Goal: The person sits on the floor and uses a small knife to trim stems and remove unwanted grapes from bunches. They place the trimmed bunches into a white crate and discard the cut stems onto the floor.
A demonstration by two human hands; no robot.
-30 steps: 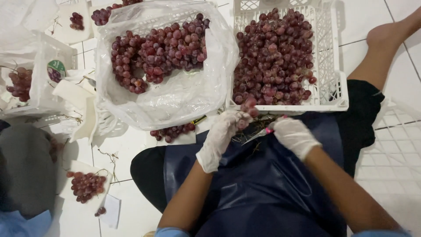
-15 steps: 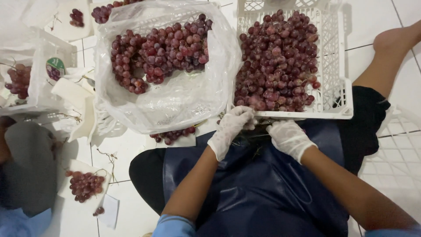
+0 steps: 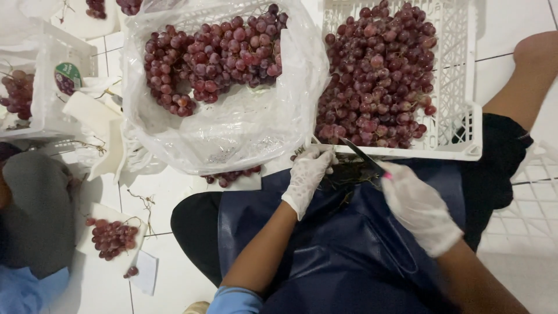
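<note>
We see both gloved hands lower than a second ago: then the left hand [image 3: 308, 177] was up at the crate [image 3: 465, 125] rim, touching the grapes [image 3: 378, 75]; now it is back over the apron [image 3: 325, 244], just below that rim, fingers curled around a small stemmy piece that we cannot make out clearly. We judge that a piece has been taken from the crate and brought to the lap for trimming. The right hand [image 3: 418, 206] is clenched on the scissors [image 3: 363, 157]. The scissors lie between the two hands, over the crate's near edge. Their long axis runs diagonally, from the pink handle at the right hand up and left to the dark blade tip, which points toward the left hand and the near rim. Whether the blades are parted we cannot tell. The bag [image 3: 226, 122] of grapes sits to the left of the crate, touching it, on the floor [image 3: 168, 192].
</note>
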